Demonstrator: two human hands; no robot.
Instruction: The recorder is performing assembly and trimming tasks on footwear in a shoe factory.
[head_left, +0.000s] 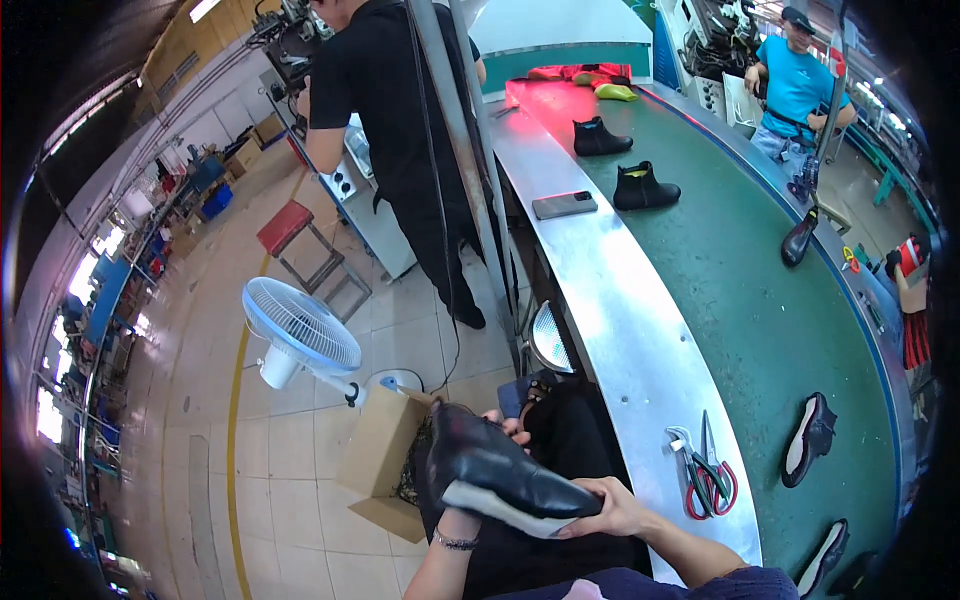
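A black leather boot with a pale sole lies tilted across both my hands above my lap, its toe to the right. My right hand is closed round the toe, the thumb near the sole edge. My left hand reaches under and behind the boot, wearing a bracelet at the wrist; the boot hides the palm, and fingertips show on its far side. On the metal ledge to the right lie scissors with red handles and a pair of pliers-like cutters.
A green conveyor right of the ledge carries black boots and shoes. A phone lies on the ledge. Left are a cardboard box, fan and red stool. Two people stand ahead, one in black, one in blue.
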